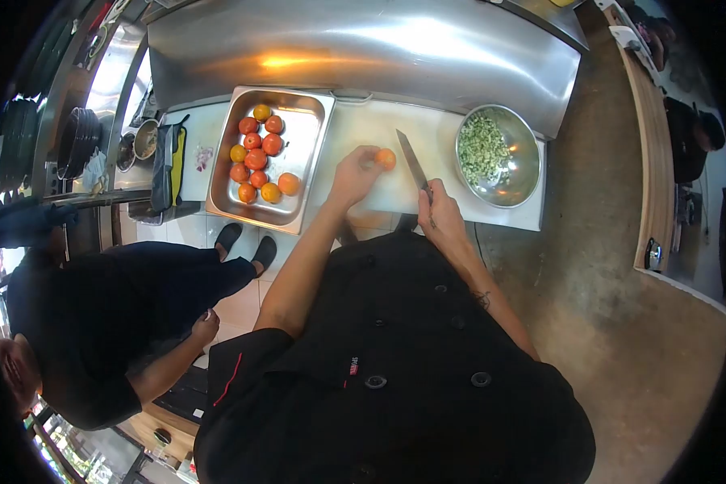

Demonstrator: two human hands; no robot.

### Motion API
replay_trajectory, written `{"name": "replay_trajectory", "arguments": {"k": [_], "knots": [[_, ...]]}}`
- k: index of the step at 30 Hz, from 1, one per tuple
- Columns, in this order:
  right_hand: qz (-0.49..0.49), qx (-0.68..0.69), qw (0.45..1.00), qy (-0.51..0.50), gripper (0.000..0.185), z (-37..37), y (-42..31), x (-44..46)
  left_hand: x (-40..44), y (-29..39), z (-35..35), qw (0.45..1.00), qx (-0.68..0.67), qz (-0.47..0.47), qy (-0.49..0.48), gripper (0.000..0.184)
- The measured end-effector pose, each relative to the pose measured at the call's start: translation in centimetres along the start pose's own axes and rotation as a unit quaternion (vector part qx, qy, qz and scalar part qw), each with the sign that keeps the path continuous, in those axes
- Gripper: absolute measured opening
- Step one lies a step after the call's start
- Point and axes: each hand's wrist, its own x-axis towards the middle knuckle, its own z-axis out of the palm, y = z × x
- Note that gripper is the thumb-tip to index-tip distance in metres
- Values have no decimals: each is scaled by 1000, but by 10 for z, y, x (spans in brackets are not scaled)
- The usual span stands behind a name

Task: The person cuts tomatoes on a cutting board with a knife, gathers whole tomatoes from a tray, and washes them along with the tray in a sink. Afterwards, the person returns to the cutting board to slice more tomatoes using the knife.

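My left hand (356, 173) is closed around the side of a small orange tomato (386, 160) over the white cutting board (359, 121). In my right hand (443, 214) is the handle of a kitchen knife (411, 160). Its blade points away from me and slants left, a little to the right of the tomato and apart from it. Left of my hands stands a deep steel tray (305, 123) with several red and orange tomatoes (256, 159). On the right a steel bowl (527, 165) holds finely chopped pale green pieces (483, 147).
A steel backsplash (363, 48) rises behind the board. Small pinkish chopped bits (204, 157) lie left of the tray, near a grey and yellow cloth (169, 165). Another person (121, 315) in dark clothes stands close on my left. Shelves with dark bowls (79, 141) are further left.
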Motion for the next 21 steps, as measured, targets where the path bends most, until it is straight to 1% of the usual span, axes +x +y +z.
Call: {"name": "replay_trajectory", "arguments": {"k": [4, 6, 7, 9, 10, 13, 15, 20, 21], "knots": [[-19, -1, 1000, -8, 21, 7, 2, 0, -2, 3, 1, 999, 16, -38, 20, 41], [-102, -31, 994, 17, 20, 16, 11, 2, -2, 2, 0, 996, 45, -52, 51, 38], [-98, -33, 995, 14, 20, 19, 11, 4, -2, 2, 1, 996, 43, -55, 49, 38], [-50, -86, 995, -23, 18, 25, 11, 7, -3, 1, 0, 997, -1, -43, 61, 37], [-49, -87, 995, -27, 18, 27, 11, 7, -4, 4, 0, 997, -13, -51, 60, 37], [-49, -106, 992, -47, 19, 30, 12, 7, -7, 11, -1, 996, -13, -69, 54, 36], [-11, -136, 989, -65, 20, 35, 13, 8, -9, 18, 0, 996, -7, -71, 59, 36], [10, -172, 983, -69, 19, 41, -7, 17, -7, 21, 1, 995, 1, -79, 55, 37], [14, -177, 982, -67, 18, 43, -9, 19, -7, 21, 1, 996, 8, -67, 50, 37]]}}
